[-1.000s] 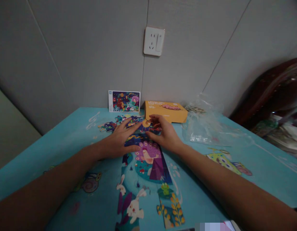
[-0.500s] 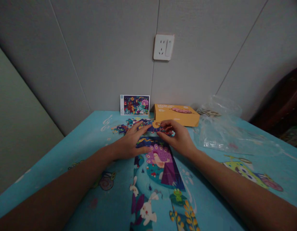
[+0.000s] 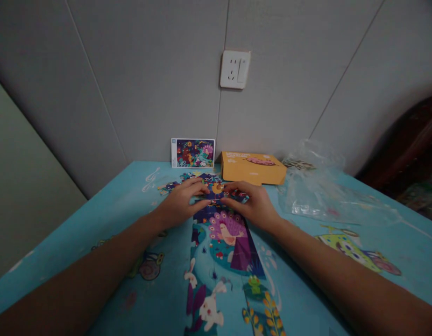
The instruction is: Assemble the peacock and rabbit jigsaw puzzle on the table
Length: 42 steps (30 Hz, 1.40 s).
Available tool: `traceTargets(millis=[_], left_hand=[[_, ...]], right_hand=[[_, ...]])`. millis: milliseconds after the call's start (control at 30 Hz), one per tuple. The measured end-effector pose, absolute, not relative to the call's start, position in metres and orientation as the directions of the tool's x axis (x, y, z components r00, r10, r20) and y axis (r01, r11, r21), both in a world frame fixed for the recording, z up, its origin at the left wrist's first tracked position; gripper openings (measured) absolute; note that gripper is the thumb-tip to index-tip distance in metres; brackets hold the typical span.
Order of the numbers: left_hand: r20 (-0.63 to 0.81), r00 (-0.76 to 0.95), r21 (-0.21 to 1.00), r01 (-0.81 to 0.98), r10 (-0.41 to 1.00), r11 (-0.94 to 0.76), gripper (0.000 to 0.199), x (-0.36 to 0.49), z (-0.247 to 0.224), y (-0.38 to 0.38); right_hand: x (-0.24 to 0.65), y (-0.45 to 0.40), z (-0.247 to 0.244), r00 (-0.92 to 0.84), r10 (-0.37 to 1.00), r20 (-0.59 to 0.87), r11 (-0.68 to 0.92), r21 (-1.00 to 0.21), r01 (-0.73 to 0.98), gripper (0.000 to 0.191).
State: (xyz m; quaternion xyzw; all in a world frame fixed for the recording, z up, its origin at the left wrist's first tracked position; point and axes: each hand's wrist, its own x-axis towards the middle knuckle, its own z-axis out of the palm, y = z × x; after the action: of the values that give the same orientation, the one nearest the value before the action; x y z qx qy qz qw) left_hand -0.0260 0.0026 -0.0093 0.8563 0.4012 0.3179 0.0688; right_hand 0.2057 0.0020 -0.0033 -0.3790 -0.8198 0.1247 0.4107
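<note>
Drawing our left hand (image 3: 179,204) and right hand (image 3: 252,203) together onto the jigsaw pieces (image 3: 216,193) at the far end of the peacock puzzle (image 3: 230,238) on the blue counter (image 3: 110,219), we cannot tell whether they grip anything.

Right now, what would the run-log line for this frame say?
left hand: fingers on top end of jigsaw puzzle | right hand: fingers on same end | nearby: picture card, orange box, plastic bag

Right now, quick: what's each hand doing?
Left hand: open, resting on the puzzle.
Right hand: fingers on the puzzle; cannot tell if holding anything.
</note>
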Motion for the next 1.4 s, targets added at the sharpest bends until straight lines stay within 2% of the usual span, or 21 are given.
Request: traceTargets(millis=[133, 367, 633, 933, 1067, 1233, 1400], left_hand=[[0.494, 0.452, 0.387, 0.650, 0.742, -0.654, 0.020, -0.025, -0.007, 0.001], [0.433, 0.423, 0.544, 0.581, 0.796, -0.605, 0.020, -0.026, -0.004, 0.000], [0.399, 0.380, 0.637, 0.540, 0.835, -0.550, 0.020, -0.026, -0.006, -0.001], [0.435, 0.366, 0.666, 0.483, 0.823, -0.568, 0.021, -0.026, -0.005, -0.001], [0.450, 0.302, 0.703, 0.462, 0.841, -0.542, 0.024, -0.028, -0.006, 0.001], [0.503, 0.144, 0.644, 0.595, 0.852, -0.480, 0.025, -0.033, -0.011, 0.010], [0.505, 0.209, 0.446, 0.768, 0.838, -0.460, 0.024, -0.035, -0.013, 0.021]], right_hand=[[0.206, 0.001, -0.004, -0.357, 0.755, 0.550, 0.647, -0.539, 0.539, 0.021], [0.204, -0.001, -0.003, -0.323, 0.802, 0.503, 0.596, -0.630, 0.498, 0.024], [0.204, -0.001, -0.004, -0.308, 0.837, 0.452, 0.547, -0.704, 0.454, 0.025], [0.206, 0.003, -0.009, -0.273, 0.822, 0.501, 0.570, -0.734, 0.369, 0.027], [0.207, 0.007, -0.010, -0.190, 0.832, 0.521, 0.551, -0.738, 0.390, 0.027], [0.209, 0.009, -0.008, -0.059, 0.871, 0.488, 0.462, -0.772, 0.436, 0.027], [0.207, 0.010, -0.007, -0.042, 0.856, 0.515, 0.463, -0.729, 0.503, 0.031]])
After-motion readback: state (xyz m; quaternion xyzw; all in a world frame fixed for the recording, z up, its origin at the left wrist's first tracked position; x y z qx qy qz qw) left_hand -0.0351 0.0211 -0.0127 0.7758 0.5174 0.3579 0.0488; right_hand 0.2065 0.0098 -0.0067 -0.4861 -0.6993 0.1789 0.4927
